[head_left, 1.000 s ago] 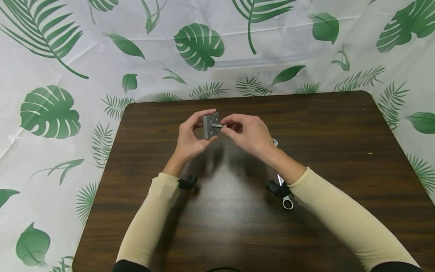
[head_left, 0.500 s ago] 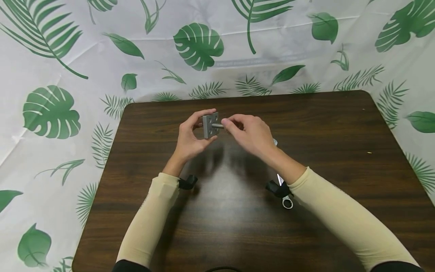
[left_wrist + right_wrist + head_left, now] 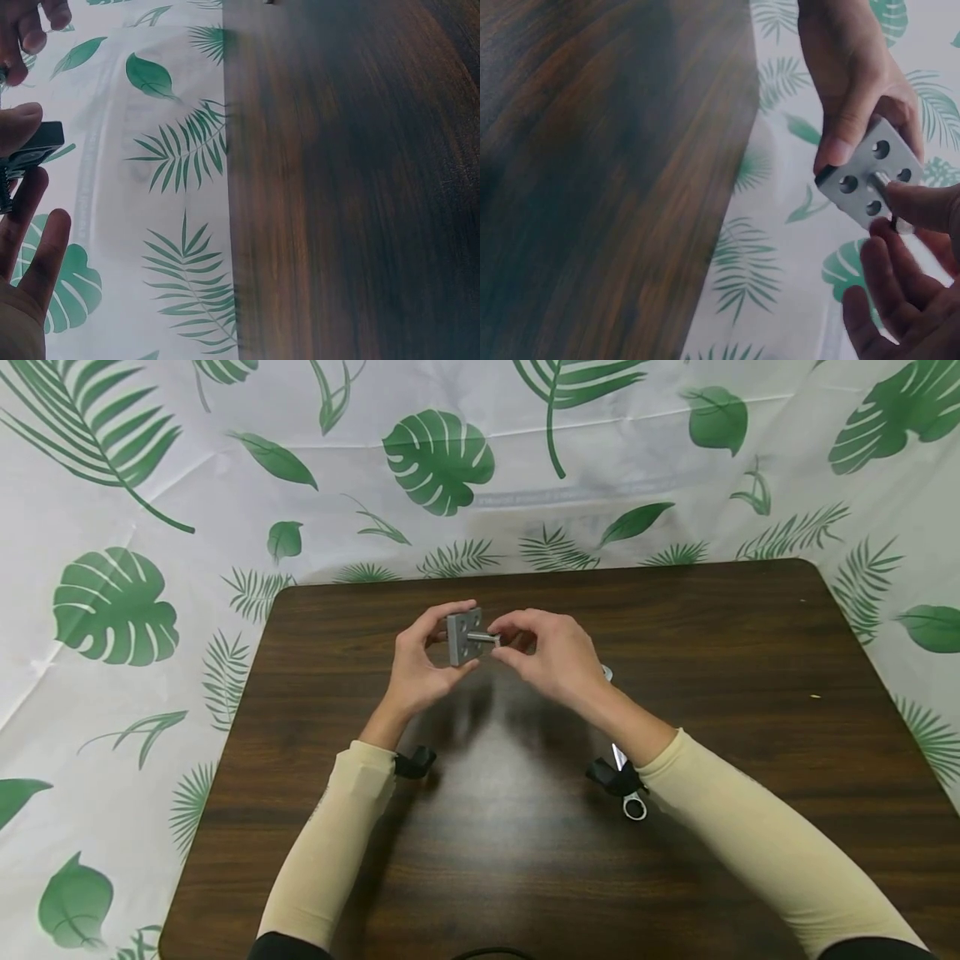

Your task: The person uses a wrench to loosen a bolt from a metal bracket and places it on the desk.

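My left hand grips a square grey metal plate by its edges, thumb below and fingers above, raised over the table. Round holes sit near the plate's corners. A bolt sticks out from the middle of the plate's right face. Thumb and fingertips of my right hand pinch the outer end of this bolt. In the left wrist view the plate shows edge-on, with a dark threaded piece below it, partly cut off by the frame.
A combination wrench lies on the dark wooden table, partly hidden under my right forearm. Black straps circle both wrists. A white leaf-print sheet hangs behind the table. A small yellowish scrap lies at the right.
My right thumb rolled forward over the bolt's end and then back, so that end shows again. The left hand and the plate have stayed in place.
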